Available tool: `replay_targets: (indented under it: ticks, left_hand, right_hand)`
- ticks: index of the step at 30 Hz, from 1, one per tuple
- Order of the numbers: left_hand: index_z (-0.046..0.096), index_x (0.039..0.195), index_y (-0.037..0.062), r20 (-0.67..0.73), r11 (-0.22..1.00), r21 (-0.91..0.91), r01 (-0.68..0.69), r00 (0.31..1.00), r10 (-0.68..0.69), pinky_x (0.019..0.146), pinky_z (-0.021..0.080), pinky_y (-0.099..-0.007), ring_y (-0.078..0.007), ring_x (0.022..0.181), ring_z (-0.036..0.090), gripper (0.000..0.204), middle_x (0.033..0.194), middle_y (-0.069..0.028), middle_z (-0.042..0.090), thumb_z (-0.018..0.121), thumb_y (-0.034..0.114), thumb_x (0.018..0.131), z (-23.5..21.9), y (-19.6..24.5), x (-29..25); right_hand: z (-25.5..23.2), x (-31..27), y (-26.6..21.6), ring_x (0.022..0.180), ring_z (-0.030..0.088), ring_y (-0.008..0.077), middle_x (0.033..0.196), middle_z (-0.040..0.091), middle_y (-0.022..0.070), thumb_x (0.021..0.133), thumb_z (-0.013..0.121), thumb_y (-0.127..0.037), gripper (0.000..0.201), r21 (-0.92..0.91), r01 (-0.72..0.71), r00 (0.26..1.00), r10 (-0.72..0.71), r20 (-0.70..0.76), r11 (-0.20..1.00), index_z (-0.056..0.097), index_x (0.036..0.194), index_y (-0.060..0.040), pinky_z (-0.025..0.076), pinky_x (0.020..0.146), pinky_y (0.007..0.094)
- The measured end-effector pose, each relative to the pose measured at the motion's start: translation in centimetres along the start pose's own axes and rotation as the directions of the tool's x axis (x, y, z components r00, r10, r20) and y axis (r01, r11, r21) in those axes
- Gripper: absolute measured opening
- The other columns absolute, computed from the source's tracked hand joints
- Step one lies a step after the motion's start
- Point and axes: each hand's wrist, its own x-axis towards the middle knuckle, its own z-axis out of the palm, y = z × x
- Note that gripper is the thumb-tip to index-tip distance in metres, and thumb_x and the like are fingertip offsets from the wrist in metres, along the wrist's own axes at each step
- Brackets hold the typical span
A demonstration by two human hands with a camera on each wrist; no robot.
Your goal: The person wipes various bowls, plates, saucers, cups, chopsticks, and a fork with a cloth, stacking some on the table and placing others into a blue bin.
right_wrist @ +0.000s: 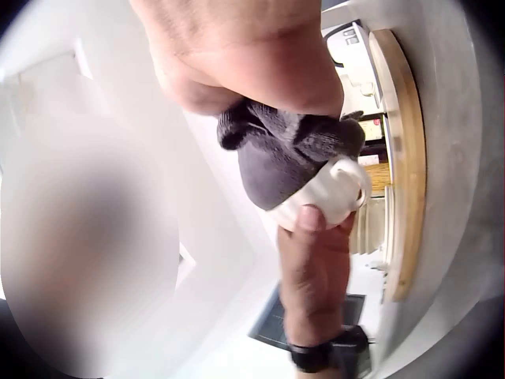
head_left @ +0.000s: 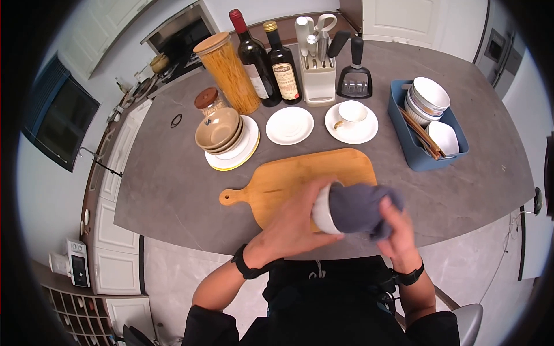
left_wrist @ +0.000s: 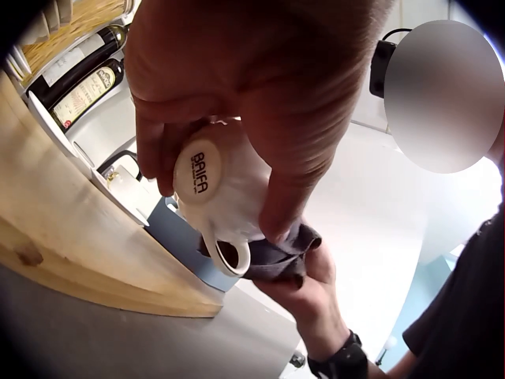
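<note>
The left hand (head_left: 291,228) grips a white cup (head_left: 324,212) tilted on its side above the front of the wooden cutting board (head_left: 288,179). In the left wrist view the cup's base (left_wrist: 199,171) carries dark lettering and its handle (left_wrist: 229,257) points down. A dark grey cloth (head_left: 360,207) covers the cup's mouth, and the right hand (head_left: 398,230) holds the cloth against it. The right wrist view shows the cloth (right_wrist: 276,154) bunched under the right hand (right_wrist: 252,63), with the left thumb on the cup's side.
Behind the board stand a white plate (head_left: 289,126), a cup on a saucer (head_left: 365,131), stacked brown bowls (head_left: 216,130), a pasta jar (head_left: 231,75), two bottles and a knife block (head_left: 319,83). A blue basket (head_left: 424,158) with bowls and chopsticks is at the right.
</note>
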Motion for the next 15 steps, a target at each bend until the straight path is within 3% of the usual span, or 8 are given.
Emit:
replay_targets:
  ticks: [1, 2, 4, 5, 7, 8, 10, 15]
  left_hand:
    - [0.042, 0.144, 0.0062, 0.001, 1.0, 0.002, 0.001, 1.0, -0.001, 0.103, 0.049, -0.0401, -0.0326, 0.122, 0.06, 0.094, 0.133, -0.0161, 0.058, 0.093, 0.026, 0.067, 0.0, 0.0, 0.4]
    - [0.043, 0.141, 0.0056, -0.036, 0.996, -0.034, 0.088, 0.995, -0.089, 0.102, 0.049, -0.0405, -0.0328, 0.122, 0.061, 0.093, 0.132, -0.0172, 0.058, 0.094, 0.027, 0.067, -0.1, -0.1, 1.1]
    - [0.044, 0.132, 0.0025, -0.073, 0.978, -0.054, 0.199, 0.976, -0.203, 0.097, 0.052, -0.0412, -0.0338, 0.118, 0.062, 0.088, 0.129, -0.0199, 0.058, 0.095, 0.032, 0.065, 0.2, -0.6, 2.3]
    - [0.044, 0.132, 0.0025, -0.068, 0.98, -0.049, 0.195, 0.978, -0.198, 0.097, 0.052, -0.0412, -0.0338, 0.118, 0.062, 0.088, 0.129, -0.0199, 0.058, 0.095, 0.032, 0.065, 0.4, -0.8, 2.8]
    - [0.044, 0.131, 0.0012, -0.05, 0.977, 0.081, 0.197, 0.98, -0.193, 0.097, 0.05, -0.0418, -0.0351, 0.118, 0.061, 0.089, 0.128, -0.0195, 0.059, 0.095, 0.034, 0.066, 0.9, -1.1, 3.7]
    - [0.044, 0.131, 0.0012, -0.043, 0.978, 0.084, 0.191, 0.981, -0.187, 0.097, 0.05, -0.0418, -0.0351, 0.118, 0.061, 0.089, 0.128, -0.0195, 0.059, 0.095, 0.034, 0.066, 1.3, -1.5, 3.9]
    - [0.044, 0.131, 0.0007, -0.06, 0.961, 0.268, 0.065, 0.997, -0.051, 0.101, 0.047, -0.0429, -0.0365, 0.12, 0.058, 0.09, 0.127, -0.0191, 0.059, 0.095, 0.036, 0.066, 2.1, -2.2, 4.0]
    - [0.044, 0.133, 0.0013, -0.031, 0.953, 0.301, 0.037, 0.999, -0.029, 0.104, 0.045, -0.0445, -0.0379, 0.123, 0.055, 0.092, 0.127, -0.019, 0.059, 0.095, 0.036, 0.065, 1.4, -1.7, 3.4]
  right_hand:
    - [-0.5, 0.1, 0.1, 0.124, 0.06, 0.0302, 0.133, 0.063, 0.0158, 0.104, 0.054, -0.04, 0.052, 0.36, 0.087, 0.992, -0.049, -0.115, 0.929, 0.052, 0.141, -0.0033, 0.048, 0.105, 0.0448]
    - [-1.2, 0.0, -0.4, 0.133, 0.054, 0.0304, 0.144, 0.056, 0.0159, 0.105, 0.052, -0.045, 0.059, 0.471, 0.107, 0.991, -0.058, -0.117, 0.875, 0.047, 0.146, -0.0026, 0.041, 0.114, 0.0463]
    - [-1.9, -0.6, -1.3, 0.133, 0.054, 0.0298, 0.146, 0.055, 0.0148, 0.105, 0.052, -0.045, 0.06, 0.509, 0.192, 0.98, -0.133, -0.15, 0.839, 0.046, 0.147, -0.0033, 0.041, 0.114, 0.0463]
    - [-2.3, -0.9, -1.7, 0.133, 0.054, 0.0292, 0.147, 0.055, 0.0136, 0.105, 0.052, -0.046, 0.06, 0.54, 0.272, 0.961, -0.202, -0.187, 0.797, 0.046, 0.148, -0.0041, 0.04, 0.114, 0.0463]
    - [-3.0, -1.3, -1.9, 0.135, 0.052, 0.0289, 0.149, 0.053, 0.0121, 0.105, 0.051, -0.045, 0.06, 0.577, 0.29, 0.957, -0.223, -0.186, 0.763, 0.044, 0.149, -0.0051, 0.039, 0.115, 0.0463]
    - [-3.1, -1.5, -2.0, 0.136, 0.052, 0.0291, 0.149, 0.053, 0.0123, 0.106, 0.05, -0.045, 0.06, 0.553, 0.334, 0.941, -0.238, -0.241, 0.763, 0.044, 0.15, -0.0054, 0.039, 0.115, 0.0462]
    - [-3.6, -1.7, -2.1, 0.136, 0.051, 0.0292, 0.15, 0.052, 0.0124, 0.106, 0.05, -0.045, 0.06, 0.528, 0.384, 0.919, -0.257, -0.299, 0.758, 0.044, 0.15, -0.0057, 0.039, 0.115, 0.046]
    - [-3.9, -2.4, -1.6, 0.136, 0.051, 0.0298, 0.15, 0.052, 0.0124, 0.106, 0.05, -0.044, 0.06, 0.556, 0.372, 0.922, -0.226, -0.315, 0.743, 0.043, 0.151, -0.0053, 0.038, 0.116, 0.0463]
